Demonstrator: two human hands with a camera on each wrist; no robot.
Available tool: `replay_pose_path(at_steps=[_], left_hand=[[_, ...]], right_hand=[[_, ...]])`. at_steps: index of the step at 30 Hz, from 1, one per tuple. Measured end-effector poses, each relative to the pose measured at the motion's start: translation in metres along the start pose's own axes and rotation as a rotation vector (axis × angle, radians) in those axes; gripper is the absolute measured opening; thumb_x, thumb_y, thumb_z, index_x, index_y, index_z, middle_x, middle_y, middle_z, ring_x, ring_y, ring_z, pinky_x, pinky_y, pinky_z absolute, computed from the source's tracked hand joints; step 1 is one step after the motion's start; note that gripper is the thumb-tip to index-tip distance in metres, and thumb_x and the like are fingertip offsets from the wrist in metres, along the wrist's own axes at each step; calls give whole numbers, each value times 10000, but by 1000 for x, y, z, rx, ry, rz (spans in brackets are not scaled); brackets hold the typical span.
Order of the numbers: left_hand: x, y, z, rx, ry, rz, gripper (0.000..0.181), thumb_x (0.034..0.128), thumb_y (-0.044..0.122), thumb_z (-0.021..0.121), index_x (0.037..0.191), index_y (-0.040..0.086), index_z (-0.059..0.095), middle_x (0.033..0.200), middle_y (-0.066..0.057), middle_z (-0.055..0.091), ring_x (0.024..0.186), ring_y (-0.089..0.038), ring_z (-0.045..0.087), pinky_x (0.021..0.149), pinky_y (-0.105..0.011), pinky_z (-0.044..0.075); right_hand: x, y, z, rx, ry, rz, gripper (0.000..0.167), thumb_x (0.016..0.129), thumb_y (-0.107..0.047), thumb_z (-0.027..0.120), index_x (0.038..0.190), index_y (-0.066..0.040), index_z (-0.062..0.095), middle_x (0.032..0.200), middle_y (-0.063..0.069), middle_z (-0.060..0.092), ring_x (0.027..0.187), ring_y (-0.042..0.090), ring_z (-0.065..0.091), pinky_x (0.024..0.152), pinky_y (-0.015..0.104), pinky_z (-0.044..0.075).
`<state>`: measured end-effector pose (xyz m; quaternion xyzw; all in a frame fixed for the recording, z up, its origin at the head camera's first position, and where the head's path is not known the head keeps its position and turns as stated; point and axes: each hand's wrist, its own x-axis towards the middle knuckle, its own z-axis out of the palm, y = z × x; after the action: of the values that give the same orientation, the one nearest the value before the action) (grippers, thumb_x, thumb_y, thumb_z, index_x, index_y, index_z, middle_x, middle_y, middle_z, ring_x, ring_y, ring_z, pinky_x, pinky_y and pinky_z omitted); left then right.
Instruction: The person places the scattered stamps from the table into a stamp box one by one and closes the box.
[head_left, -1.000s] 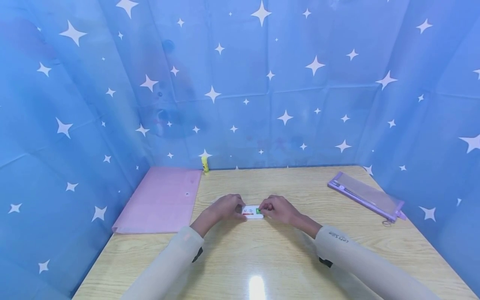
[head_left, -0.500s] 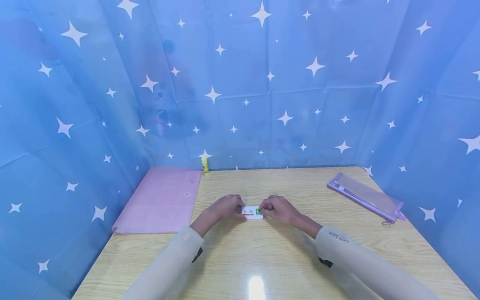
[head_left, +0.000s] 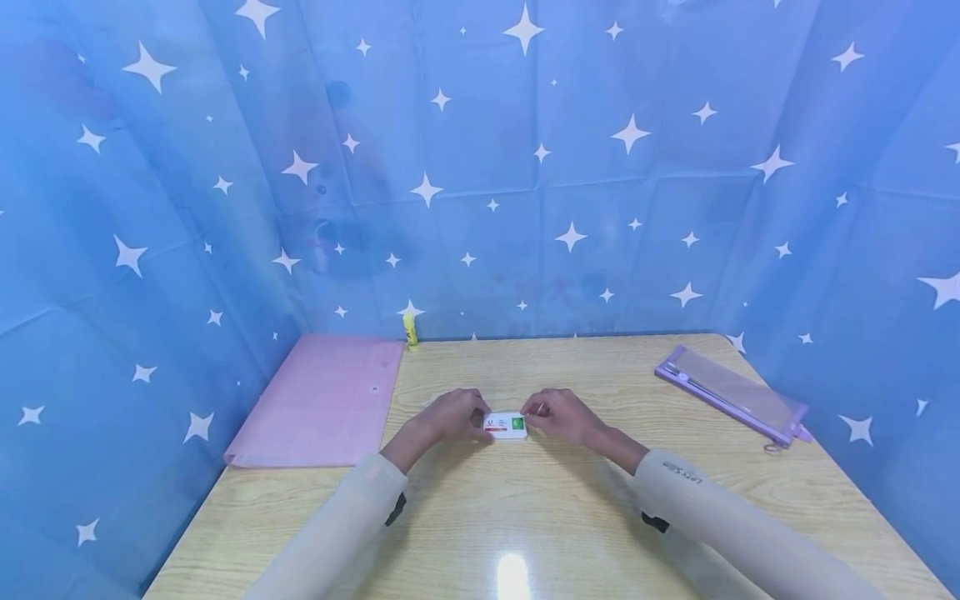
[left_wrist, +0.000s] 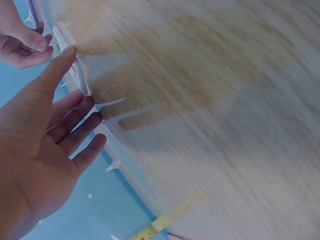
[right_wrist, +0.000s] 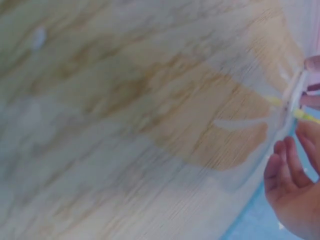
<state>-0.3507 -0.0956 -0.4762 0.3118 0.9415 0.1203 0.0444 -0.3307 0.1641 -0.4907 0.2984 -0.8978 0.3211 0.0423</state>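
Head view: left hand pinches white block; right hand at green-patched end, grip unclear.

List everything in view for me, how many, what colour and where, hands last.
Table: 1, pale wood, below
Curtain: count unclear, blue with white stars, back and sides
Flat item: 1, white with red and green print, mid-table
Folder: 1, pink, left
Tube: 1, yellow, back edge, beside the folder
Pouch: 1, purple, right
Pen-like thing: 1, dark, in or on the pouch
Ring: 1, colour unclear, at the pouch's near end
Sleeves: 2, pale, both arms
Wrist gear: 2, black, by the sleeve ends
Left hand: 1, bare, holding the flat item's left end
Right hand: 1, bare, at its right end, contact unclear
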Motion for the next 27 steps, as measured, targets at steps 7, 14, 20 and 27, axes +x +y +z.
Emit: replay_pose_path(at_steps=[7, 14, 20, 27], left_hand=[[-1, 2, -3, -12, -13, -20, 532, 821, 407, 889, 1245, 119, 747, 1101, 28, 690, 935, -102, 623, 886, -290, 534], [-2, 4, -5, -24, -9, -21, 530, 824, 393, 891, 1248, 109, 747, 1090, 23, 691, 915, -101, 616, 873, -290, 532], [-2, 3, -5, -26, -9, -17, 544, 817, 400, 894, 1251, 106, 747, 1099, 18, 694, 929, -109, 626, 878, -293, 533], [-3, 2, -6, -31, -6, -5, 572, 805, 419, 899, 1254, 102, 744, 1104, 11, 696, 919, -110, 616, 860, -291, 528]], right_hand=[[-1, 0, -1, 12, 0, 2, 82, 950, -83, 748, 1019, -53, 782, 900, 3, 751, 772, 85, 676, 660, 232, 550], [-1, 2, -2, -1, 0, 2, 82, 949, -89, 753, 1019, -53, 777, 902, 17, 759, 786, 105, 693, 683, 230, 556], [0, 3, -1, -3, -9, 20, 91, 958, -98, 745, 1032, -50, 767, 908, 22, 760, 788, 105, 695, 687, 231, 558], [-2, 1, -3, 5, -1, 20, 85, 952, -79, 745, 1023, -37, 765, 902, 39, 764, 789, 124, 704, 697, 242, 565]])
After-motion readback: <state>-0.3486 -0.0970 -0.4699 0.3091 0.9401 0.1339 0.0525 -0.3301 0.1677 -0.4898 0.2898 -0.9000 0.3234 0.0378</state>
